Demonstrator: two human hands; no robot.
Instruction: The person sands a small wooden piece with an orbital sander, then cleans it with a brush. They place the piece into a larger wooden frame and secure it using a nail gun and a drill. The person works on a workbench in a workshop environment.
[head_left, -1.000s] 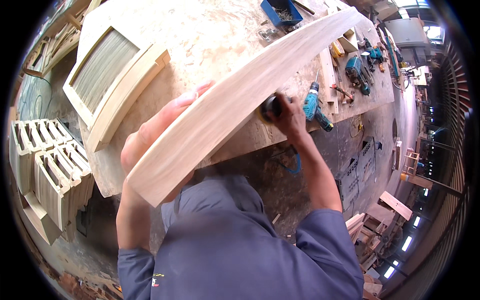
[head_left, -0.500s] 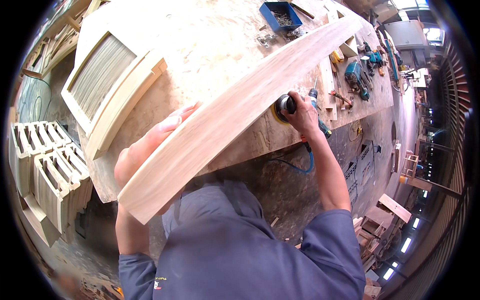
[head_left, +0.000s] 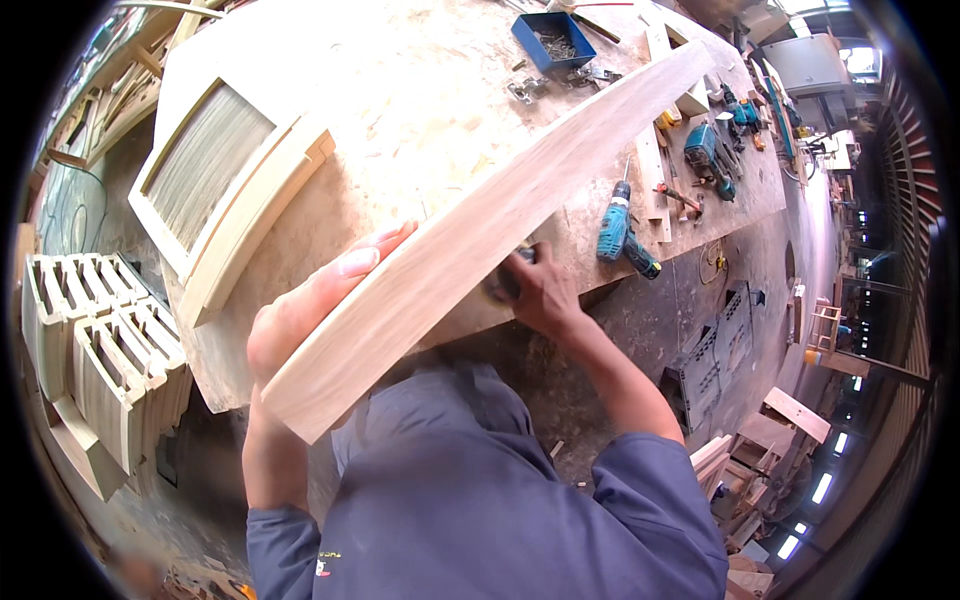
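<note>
A long, pale wooden board (head_left: 480,230) slants over the workbench (head_left: 390,110) from near left to far right, its broad face toward me. My left hand (head_left: 300,315) is closed round the board near its close end, thumb and fingers along the far edge. Beneath the board's lower edge, my right hand (head_left: 548,295) grips a round, dark-topped sander (head_left: 503,282). The board partly covers the sander, and its pad is blurred. Whether the pad touches the wood I cannot tell.
Right of my right hand lies a teal cordless drill (head_left: 615,230). Beyond it are a hammer (head_left: 682,198) and a teal power tool (head_left: 710,155). A blue box of screws (head_left: 550,45) stands at the back. Leftward are a curved framed panel (head_left: 205,170) and stacked slotted wooden parts (head_left: 120,370).
My right hand has moved the sander left and nearer along the board's lower edge, uncovering the drill. My left hand still holds the board, which has shifted slightly right in the view.
</note>
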